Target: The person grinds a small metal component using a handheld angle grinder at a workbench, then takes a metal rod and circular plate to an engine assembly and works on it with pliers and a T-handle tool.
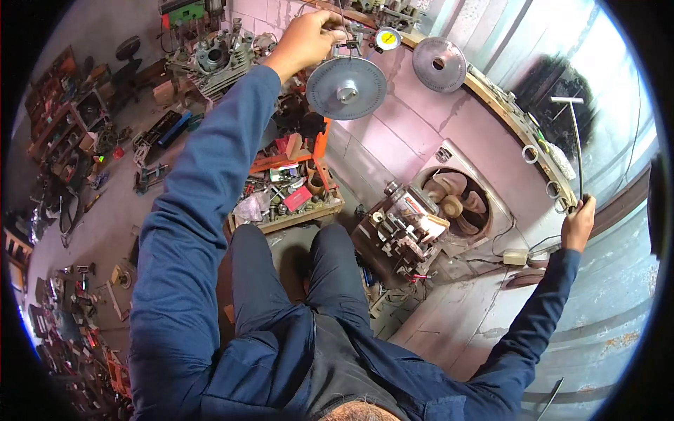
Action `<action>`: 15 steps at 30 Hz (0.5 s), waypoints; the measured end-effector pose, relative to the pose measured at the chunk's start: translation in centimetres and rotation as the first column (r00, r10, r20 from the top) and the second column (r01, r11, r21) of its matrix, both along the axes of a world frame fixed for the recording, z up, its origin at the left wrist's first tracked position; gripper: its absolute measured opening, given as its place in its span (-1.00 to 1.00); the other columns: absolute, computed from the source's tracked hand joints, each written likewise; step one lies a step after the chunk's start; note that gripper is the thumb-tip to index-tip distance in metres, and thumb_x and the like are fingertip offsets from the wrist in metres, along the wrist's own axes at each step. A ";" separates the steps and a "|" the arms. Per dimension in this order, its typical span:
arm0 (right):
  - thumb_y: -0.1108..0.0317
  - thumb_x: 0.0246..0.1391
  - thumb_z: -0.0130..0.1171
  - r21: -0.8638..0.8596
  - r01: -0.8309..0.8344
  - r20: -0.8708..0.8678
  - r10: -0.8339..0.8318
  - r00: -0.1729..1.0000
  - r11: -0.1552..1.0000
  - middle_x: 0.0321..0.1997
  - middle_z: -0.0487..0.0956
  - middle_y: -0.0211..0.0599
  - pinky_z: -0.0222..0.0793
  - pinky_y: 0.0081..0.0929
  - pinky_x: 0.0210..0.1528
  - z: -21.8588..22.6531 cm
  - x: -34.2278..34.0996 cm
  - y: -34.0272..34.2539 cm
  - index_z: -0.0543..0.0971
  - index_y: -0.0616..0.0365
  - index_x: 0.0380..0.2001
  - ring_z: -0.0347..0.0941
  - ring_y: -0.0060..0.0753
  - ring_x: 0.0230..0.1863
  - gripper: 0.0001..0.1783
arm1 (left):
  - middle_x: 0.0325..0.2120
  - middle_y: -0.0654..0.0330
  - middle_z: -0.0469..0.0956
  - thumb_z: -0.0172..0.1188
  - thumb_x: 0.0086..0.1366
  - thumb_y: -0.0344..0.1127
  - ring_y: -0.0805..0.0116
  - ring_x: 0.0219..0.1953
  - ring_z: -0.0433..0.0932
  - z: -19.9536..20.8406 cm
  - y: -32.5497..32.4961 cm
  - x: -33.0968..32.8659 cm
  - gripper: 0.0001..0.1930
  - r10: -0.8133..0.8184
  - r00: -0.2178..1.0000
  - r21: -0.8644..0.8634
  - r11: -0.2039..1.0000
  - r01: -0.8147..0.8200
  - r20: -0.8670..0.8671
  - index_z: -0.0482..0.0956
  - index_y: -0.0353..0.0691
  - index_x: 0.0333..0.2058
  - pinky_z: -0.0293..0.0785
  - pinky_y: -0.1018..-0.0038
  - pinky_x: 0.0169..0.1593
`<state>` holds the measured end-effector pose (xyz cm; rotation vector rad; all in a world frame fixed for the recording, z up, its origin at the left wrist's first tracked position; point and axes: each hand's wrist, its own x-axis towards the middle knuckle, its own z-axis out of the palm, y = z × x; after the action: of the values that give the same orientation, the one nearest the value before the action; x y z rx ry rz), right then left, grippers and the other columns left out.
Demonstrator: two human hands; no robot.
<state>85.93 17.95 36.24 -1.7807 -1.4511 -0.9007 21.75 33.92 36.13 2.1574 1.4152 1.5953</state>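
Observation:
My left hand (309,41) is raised at the top centre, thumb and fingers pinched together beside a thin dark wire; what they grip is too small to make out. Just below it is a grey metal disc (330,81) with fine marks round its rim and a hub at its centre. A dial gauge (387,39) with a yellow-centred face sits to the right of those fingers. Out at the far right, my right hand (578,223) is closed round the lower end of a T-handle rod (578,144). Its crossbar points up, in front of the metal wall.
A second marked disc (439,64) hangs by the wooden ledge (509,123). Metal rings (530,154) hang under that ledge. Below stand a fan (453,203) and a small machine (407,224). A cluttered tool tray (302,214) lies before my knees; machine parts (214,59) are at left.

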 end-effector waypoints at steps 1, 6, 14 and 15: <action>0.53 0.28 -0.02 0.042 -0.086 0.011 0.086 0.996 0.995 -0.10 0.55 0.20 0.39 -0.07 -0.01 -0.5 -2.6 -1.0 0.42 0.33 -0.02 0.48 0.28 -0.06 -0.77 | -0.14 0.16 0.68 0.22 0.36 -0.34 0.43 -0.11 0.67 -0.2 -0.1 -0.6 -0.68 -0.005 0.999 0.015 1.000 0.004 0.043 0.56 -0.33 0.04 0.59 0.49 -0.13; 0.65 0.21 -0.07 0.011 -0.535 0.188 0.524 0.831 0.845 -0.19 0.50 0.05 0.40 -0.17 -0.01 -3.5 -13.7 -4.9 0.46 0.31 -0.12 0.47 0.10 -0.11 -0.79 | -0.04 -0.04 0.62 0.13 0.44 -0.02 0.22 -0.04 0.66 -3.2 -8.4 0.0 -0.49 -0.157 0.844 -0.280 0.898 0.338 0.514 0.46 -0.36 0.13 0.64 0.36 -0.08; 0.40 -0.08 0.16 -0.426 -0.775 0.365 0.873 0.324 0.466 -0.23 0.49 -0.27 0.37 -0.30 -0.12 -4.2 -29.2 -2.5 0.53 0.14 -0.27 0.45 -0.20 -0.17 -0.77 | 0.11 -0.16 0.50 0.07 0.47 -0.05 0.17 -0.14 0.63 -16.1 -24.7 2.8 -0.46 -0.236 0.311 -0.148 0.525 0.838 0.921 0.34 -0.39 0.19 0.64 0.38 -0.14; 0.38 -0.07 0.16 -0.474 -0.765 0.373 0.886 0.275 0.437 -0.22 0.47 -0.28 0.36 -0.31 -0.09 -3.8 -30.3 -1.4 0.51 0.13 -0.26 0.43 -0.21 -0.15 -0.76 | 0.08 -0.16 0.52 0.11 0.46 -0.20 0.26 -0.20 0.61 -16.7 -26.0 2.7 -0.56 -0.167 0.172 -0.056 0.536 0.842 0.971 0.38 -0.38 0.16 0.61 0.40 -0.17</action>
<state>55.63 16.59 32.40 -0.5002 -2.5889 -0.6973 24.41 7.91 19.43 0.8170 0.4565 1.2829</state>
